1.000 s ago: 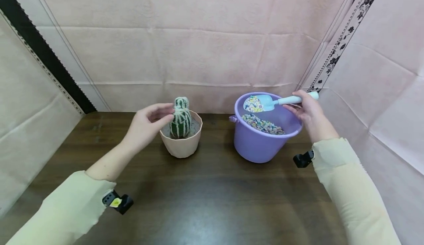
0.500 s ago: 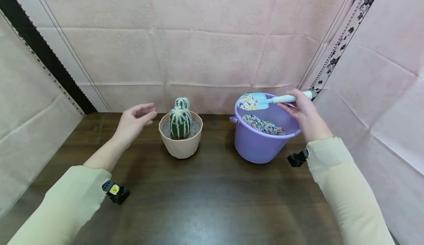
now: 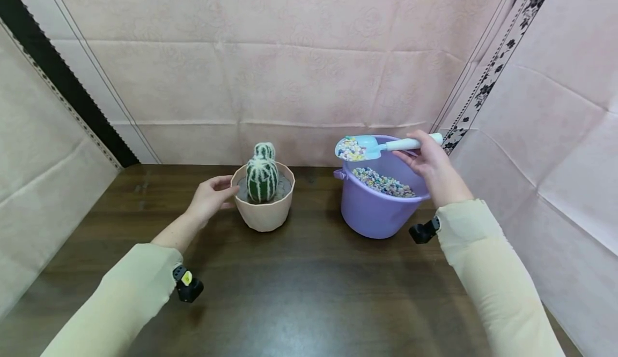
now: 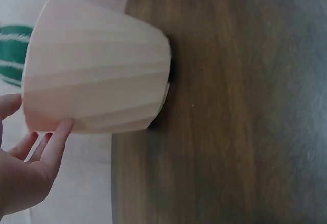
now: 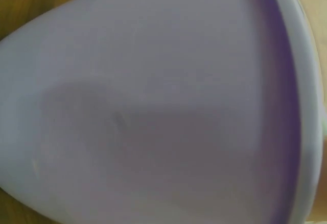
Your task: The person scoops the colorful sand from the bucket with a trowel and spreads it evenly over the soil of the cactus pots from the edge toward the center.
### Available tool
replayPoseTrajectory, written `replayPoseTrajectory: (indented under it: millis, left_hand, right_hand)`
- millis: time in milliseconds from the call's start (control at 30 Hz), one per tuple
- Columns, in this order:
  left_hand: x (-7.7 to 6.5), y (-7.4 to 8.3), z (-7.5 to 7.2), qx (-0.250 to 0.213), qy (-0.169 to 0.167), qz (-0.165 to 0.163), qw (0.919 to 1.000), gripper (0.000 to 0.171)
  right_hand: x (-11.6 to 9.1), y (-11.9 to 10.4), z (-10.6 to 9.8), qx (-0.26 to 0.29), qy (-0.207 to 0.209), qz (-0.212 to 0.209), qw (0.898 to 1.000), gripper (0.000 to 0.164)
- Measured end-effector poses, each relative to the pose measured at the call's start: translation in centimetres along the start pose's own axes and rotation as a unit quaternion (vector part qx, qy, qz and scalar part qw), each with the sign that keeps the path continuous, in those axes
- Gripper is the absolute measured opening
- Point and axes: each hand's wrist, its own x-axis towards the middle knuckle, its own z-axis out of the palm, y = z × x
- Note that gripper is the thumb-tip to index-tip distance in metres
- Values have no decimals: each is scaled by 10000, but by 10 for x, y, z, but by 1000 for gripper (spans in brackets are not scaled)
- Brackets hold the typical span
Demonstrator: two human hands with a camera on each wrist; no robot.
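A striped green cactus (image 3: 262,175) stands in a beige pot (image 3: 266,215) on the dark wooden table (image 3: 299,287). My left hand (image 3: 212,195) rests against the pot's left side near the rim, fingers fairly straight; the left wrist view shows the fingertips (image 4: 60,132) touching the pot (image 4: 97,76). My right hand (image 3: 431,165) grips the white handle of a blue scoop (image 3: 370,147) heaped with coloured pebbles (image 3: 350,150). The scoop hangs over the left rim of a purple bucket (image 3: 374,215) that holds more pebbles (image 3: 383,181). The right wrist view shows only the bucket wall (image 5: 153,106).
Pink cloth walls (image 3: 299,83) close in the back and both sides. The bucket stands near the right wall, about a hand's width to the right of the pot. Bare tabletop lies in front of both containers.
My left hand left the cactus, swung out to the left, then came down onto the pot's side. My right hand carried the loaded scoop leftward, from the bucket's middle to over its left rim.
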Motion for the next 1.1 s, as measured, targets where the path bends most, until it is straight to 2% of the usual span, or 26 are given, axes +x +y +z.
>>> replayPoseTrajectory:
  millis: [267, 567, 867, 1100]
  left_hand:
    - [2, -2, 5, -121, 129, -108, 9998, 53]
    - [6, -1, 9, -344, 214, -264, 9988, 51]
    - [7, -4, 8, -448, 216, -275, 9984, 50]
    - [8, -3, 8, -424, 214, -207, 9987, 50]
  right_hand:
    - [5, 9, 11, 40, -5, 124, 9999, 24]
    - [12, 27, 35, -136, -132, 129, 9997, 15]
    - [16, 46, 59, -631, -310, -67, 9975, 10]
    - [18, 56, 72, -1039, -424, -268, 9933, 17]
